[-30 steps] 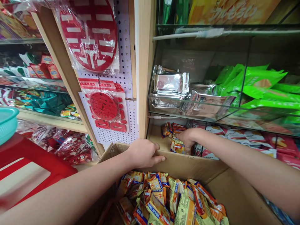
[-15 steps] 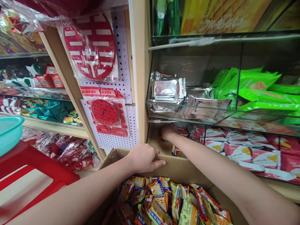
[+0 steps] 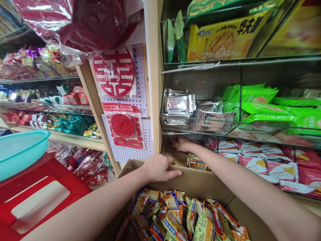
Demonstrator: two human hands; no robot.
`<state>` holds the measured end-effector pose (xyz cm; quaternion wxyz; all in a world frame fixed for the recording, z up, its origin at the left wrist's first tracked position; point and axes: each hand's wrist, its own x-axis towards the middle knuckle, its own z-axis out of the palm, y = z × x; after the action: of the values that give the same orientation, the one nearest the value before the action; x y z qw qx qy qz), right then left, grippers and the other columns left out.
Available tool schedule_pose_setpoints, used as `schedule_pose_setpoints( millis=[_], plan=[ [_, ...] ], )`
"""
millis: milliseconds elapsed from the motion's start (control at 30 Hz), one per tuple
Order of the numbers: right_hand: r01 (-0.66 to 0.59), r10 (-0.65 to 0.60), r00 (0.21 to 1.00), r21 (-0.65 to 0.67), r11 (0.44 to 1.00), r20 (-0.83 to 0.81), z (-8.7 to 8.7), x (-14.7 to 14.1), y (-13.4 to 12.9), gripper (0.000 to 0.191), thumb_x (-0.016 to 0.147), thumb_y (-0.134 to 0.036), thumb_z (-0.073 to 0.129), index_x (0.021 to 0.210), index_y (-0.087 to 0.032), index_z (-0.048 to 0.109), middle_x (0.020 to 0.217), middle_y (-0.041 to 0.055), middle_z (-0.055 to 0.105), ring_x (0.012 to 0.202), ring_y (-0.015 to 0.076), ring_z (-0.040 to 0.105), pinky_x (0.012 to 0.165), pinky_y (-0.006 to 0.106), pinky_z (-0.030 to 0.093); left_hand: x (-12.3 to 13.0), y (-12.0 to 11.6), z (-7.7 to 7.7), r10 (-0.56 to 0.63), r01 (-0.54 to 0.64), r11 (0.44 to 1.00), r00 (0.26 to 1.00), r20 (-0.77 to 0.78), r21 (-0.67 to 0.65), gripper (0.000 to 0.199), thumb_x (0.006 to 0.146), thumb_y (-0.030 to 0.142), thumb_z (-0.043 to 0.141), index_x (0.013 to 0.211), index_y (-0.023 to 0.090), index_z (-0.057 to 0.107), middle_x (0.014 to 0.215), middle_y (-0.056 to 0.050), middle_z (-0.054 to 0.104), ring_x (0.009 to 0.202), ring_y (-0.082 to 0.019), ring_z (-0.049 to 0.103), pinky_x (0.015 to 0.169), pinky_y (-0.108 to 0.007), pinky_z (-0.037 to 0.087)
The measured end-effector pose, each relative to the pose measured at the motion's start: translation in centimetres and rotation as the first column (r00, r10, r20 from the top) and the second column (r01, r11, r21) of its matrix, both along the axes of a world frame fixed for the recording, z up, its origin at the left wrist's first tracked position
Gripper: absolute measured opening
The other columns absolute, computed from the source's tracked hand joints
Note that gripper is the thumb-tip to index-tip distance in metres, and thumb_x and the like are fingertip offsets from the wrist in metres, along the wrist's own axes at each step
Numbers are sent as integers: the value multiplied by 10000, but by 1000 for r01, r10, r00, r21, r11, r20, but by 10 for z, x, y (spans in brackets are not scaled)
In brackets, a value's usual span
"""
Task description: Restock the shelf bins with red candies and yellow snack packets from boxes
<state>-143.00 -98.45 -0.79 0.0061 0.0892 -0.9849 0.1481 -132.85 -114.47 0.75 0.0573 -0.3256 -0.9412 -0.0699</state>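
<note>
While box (image 3: 190,182) part-hides shelf pkts (image 3: 197,163), L grip (image 3: 160,168) holds box rim; R grip (image 3: 182,145) can't tell; stool (image 3: 75,180) nearby.

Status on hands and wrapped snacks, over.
Left hand holding brown cardboard box rim; right hand at wooden shelf, grip unclear. Yellow-orange wrapped snack packets in both. Box wall partly hides shelved ones.

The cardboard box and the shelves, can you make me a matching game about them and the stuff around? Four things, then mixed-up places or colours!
Things:
1. Left hand
2. Right hand
3. Basin
4. Silver packets

Places and colours:
A. Beside the bright green packets
B. On the rim of the cardboard box
C. Turquoise
D. In the lower shelf

Pairs: 1-B, 2-D, 3-C, 4-A
</note>
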Motion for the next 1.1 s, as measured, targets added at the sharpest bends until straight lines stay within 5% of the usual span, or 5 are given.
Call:
schedule_pose_setpoints(
  millis=[267, 400, 567, 700, 1100],
  plan=[
    [-373, 403, 915, -350, 859, 12, 23, 59, 51, 549, 582, -170, 617, 1090, -133, 412, 1033, 56, 568, 886, 146, 541, 755, 241, 414, -7, 3, -4, -114, -39, 768, 974, 197, 639, 519, 748, 240, 449, 1242, 157, 315, 1191, -107, 470, 1003, -169, 513, 841, -279, 422],
    [-407, 421, 905, -180, 896, 50, 22, 70, 66, 469, 597, -167, 606, 1050, -141, 486, 1039, 53, 573, 893, 157, 541, 779, 248, 406, -24, 27, 3, -174, -89, 851, 881, 439, 518, 773, 674, 208, 551, 1325, 184, 135, 1265, -115, 398, 1025, -193, 502, 805, -266, 431],
    [-310, 321, 946, 181, 933, -35, 13, 79, 66, 332, 634, -217, 590, 957, -153, 548, 986, 77, 589, 902, 187, 541, 759, 248, 400, -51, 60, -2, -156, -99, 915, 806, 570, 390, 525, 571, 126, 621, 1081, 76, 508, 698, -50, 634, 610, -152, 582, 547, -215, 435],
    [-205, 233, 970, 293, 934, -64, 12, 87, 60, 222, 618, -159, 590, 830, -94, 588, 898, 179, 597, 867, 275, 555, 707, 309, 401, -63, 75, -15, -138, -136, 914, 780, 610, 381, 507, 598, 142, 607, 1082, 71, 475, 527, 22, 565, 459, -112, 521, 462, -200, 392],
    [-111, 150, 979, 259, 959, -135, 18, 94, 63, 230, 706, -235, 518, 921, -160, 485, 859, 90, 618, 794, 216, 572, 604, 255, 373, -63, 67, -23, -307, -151, 824, 689, 656, 545, 533, 468, 120, 695, 972, 111, 523, 718, -14, 628, 669, -136, 570, 631, -244, 437]
  ],
)
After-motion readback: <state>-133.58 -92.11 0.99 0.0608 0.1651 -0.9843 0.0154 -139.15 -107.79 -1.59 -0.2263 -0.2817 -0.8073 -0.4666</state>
